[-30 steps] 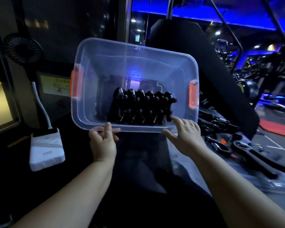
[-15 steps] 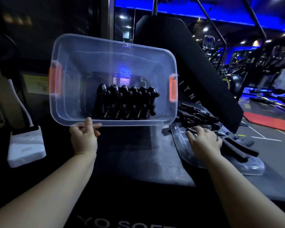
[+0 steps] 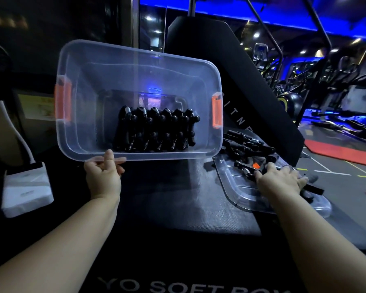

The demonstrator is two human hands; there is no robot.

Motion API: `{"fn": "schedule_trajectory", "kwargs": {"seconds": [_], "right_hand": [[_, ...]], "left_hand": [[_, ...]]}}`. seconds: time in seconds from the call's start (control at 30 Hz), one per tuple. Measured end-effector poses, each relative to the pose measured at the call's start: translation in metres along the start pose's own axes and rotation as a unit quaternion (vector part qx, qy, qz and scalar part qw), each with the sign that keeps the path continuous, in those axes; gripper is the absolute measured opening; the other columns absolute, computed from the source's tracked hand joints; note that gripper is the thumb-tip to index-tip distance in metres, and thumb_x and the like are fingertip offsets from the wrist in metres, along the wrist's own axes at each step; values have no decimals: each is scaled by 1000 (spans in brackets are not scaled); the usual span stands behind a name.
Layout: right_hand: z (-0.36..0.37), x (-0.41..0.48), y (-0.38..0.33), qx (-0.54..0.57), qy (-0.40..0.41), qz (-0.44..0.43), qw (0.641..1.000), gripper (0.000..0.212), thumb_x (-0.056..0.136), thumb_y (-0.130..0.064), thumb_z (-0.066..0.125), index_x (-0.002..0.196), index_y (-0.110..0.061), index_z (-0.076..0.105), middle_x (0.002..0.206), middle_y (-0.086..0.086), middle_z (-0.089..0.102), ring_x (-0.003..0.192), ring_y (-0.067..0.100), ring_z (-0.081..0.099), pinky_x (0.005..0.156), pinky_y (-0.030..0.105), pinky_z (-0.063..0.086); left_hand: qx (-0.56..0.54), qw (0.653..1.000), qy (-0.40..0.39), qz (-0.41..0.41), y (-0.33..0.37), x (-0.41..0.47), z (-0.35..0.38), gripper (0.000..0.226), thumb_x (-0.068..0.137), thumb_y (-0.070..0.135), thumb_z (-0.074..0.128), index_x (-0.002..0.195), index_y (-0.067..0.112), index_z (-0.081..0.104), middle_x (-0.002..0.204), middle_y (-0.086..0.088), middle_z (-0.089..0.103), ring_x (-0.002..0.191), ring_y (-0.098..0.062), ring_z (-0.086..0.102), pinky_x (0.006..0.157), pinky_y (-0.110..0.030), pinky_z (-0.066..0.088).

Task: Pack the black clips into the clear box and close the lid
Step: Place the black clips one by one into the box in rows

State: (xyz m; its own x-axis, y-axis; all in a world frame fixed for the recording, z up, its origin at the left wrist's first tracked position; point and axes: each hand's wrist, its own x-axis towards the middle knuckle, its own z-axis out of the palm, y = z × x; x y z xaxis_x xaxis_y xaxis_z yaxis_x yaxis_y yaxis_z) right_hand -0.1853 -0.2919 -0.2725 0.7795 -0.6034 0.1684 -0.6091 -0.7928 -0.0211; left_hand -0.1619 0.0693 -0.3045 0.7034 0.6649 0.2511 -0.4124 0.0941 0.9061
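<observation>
A row of black clips (image 3: 156,130) sits packed side by side inside the clear box (image 3: 89,85), against its lower wall. The box is lifted off the mat (image 3: 178,208) and tipped so its open mouth faces the person, an orange latch (image 3: 62,102) at each short end. The left hand (image 3: 103,176) pinches the box's lower rim, thumb inside. Right of the box, the lid (image 3: 237,187) lies flat with loose clips (image 3: 245,144) heaped on it. The right hand (image 3: 280,180) rests on that heap, fingers bent over one; whether they grip it cannot be told. Left of the box sits a white device (image 3: 26,187).
</observation>
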Motion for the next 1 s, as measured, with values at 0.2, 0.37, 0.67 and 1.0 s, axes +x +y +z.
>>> {"fn": "schedule_trajectory", "kwargs": {"seconds": [0.2,0.37,0.67,1.0], "right_hand": [[-12,1,-1,-23,2,-5,1000,54,93,-58,29,128,-23,50,132,21,50,124,38,37,99,45,24],[-14,-5,-5,-7,-7,-38,999,58,89,-66,29,132,-32,49,136,16,47,127,38,34,99,46,26],[-17,-27,-26,24,-7,-103,994,66,80,-79,37,127,-37,54,135,5,48,123,36,40,98,44,30],[-19,-39,-43,109,-20,-74,991,81,75,-82,40,136,-28,41,137,14,44,124,36,43,99,49,30]], "left_hand": [[-6,1000,-3,4,2,-1,-1,22,99,30,47,99,9,40,72,3,67,39,0,47,49,-18,41],[-18,1000,-5,3,2,0,-1,19,99,29,47,95,13,39,72,2,68,40,-1,47,49,-16,41],[-23,1000,-7,-1,2,0,-2,18,98,30,48,89,18,39,72,1,69,41,-1,47,50,-18,42],[-10,1000,-7,-5,4,-2,-3,18,98,30,48,88,17,39,72,1,69,42,-2,48,53,-21,43]]}}
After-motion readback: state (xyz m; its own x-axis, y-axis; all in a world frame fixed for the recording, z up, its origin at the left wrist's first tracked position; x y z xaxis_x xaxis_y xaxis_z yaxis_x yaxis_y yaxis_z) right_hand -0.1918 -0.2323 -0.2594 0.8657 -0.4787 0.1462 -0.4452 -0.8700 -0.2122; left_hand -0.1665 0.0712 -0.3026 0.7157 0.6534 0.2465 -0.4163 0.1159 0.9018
